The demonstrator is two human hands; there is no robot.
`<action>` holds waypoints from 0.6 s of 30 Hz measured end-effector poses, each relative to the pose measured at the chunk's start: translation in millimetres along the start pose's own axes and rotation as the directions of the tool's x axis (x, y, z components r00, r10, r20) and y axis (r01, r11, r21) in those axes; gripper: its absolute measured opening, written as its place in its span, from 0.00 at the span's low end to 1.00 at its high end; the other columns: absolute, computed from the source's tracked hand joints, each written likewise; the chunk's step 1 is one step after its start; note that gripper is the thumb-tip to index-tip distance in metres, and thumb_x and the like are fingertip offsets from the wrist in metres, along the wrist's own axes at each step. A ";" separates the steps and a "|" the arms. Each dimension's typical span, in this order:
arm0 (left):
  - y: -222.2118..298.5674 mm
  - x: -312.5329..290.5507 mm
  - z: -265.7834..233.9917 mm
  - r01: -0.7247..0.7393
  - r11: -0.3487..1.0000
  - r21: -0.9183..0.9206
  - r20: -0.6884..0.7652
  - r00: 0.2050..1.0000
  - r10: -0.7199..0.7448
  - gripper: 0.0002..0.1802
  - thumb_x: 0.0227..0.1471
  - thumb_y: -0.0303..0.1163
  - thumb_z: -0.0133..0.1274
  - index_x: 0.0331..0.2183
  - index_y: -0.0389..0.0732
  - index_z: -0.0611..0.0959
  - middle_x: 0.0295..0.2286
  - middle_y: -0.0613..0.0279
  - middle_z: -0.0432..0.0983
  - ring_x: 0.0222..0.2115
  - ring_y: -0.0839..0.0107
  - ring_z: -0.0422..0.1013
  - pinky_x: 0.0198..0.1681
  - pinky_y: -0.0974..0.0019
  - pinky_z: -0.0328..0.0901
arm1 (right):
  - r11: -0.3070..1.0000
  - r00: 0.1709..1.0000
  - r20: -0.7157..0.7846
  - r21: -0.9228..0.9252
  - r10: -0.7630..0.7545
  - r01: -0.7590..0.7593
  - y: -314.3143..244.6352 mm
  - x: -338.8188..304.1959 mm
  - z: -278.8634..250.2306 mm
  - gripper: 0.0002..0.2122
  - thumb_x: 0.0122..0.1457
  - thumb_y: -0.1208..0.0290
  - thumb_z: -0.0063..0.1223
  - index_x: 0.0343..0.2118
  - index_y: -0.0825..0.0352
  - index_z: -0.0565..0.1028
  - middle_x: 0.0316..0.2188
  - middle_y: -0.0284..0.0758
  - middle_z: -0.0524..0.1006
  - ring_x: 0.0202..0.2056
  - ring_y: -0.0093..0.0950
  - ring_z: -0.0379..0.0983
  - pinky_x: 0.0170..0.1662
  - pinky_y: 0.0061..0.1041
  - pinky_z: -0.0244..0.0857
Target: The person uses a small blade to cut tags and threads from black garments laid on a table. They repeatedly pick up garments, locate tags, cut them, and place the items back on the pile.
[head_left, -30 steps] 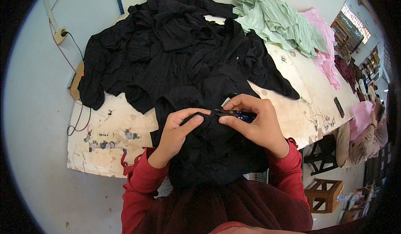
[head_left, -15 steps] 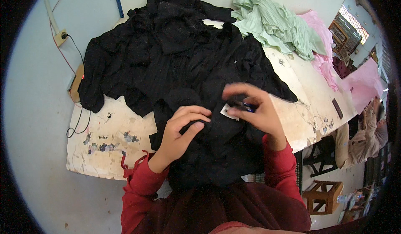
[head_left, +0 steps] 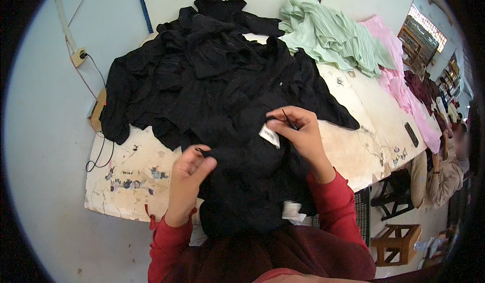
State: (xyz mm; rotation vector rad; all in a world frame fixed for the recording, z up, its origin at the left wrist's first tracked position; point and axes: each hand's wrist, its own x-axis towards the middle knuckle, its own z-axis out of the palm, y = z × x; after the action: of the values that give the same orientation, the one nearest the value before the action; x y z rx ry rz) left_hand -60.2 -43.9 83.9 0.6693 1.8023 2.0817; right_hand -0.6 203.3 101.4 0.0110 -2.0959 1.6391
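A black garment lies gathered in front of me and hangs over the table's near edge. My left hand is closed in a pinch on a bit of its black cloth. At the right, my right hand pinches the cloth beside a white label. A small dark tool with a thin pointed tip sticks out of this hand; its kind is mostly hidden by the fingers. Lower down, another white tag shows on the black cloth near my lap.
More black garments are heaped across the worn table. Mint green and pink cloth lie at the far right, near a dark bar-shaped object. A wooden stool stands right; a person sits beyond.
My left hand has moved left and down and now pinches cloth. The right hand has turned, showing the white label more fully. A second white tag has come into sight near my lap.
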 end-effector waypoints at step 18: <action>-17.6 100.7 50.8 -0.336 0.826 0.453 0.197 0.941 0.275 0.05 0.49 0.24 0.56 0.31 0.34 0.80 0.23 0.71 0.73 0.23 0.87 0.63 0.27 0.80 0.59 | 0.638 0.816 0.228 -0.526 -0.531 0.562 19.6 22.7 -12.3 0.20 0.35 0.88 0.54 0.35 0.62 0.79 0.30 0.33 0.76 0.32 0.29 0.76 0.33 0.23 0.69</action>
State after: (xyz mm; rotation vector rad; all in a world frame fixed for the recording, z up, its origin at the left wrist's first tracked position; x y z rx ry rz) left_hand -119.4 53.6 86.5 1.2668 2.2847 1.7048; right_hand -22.0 226.5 94.0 0.4579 -2.2405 0.6143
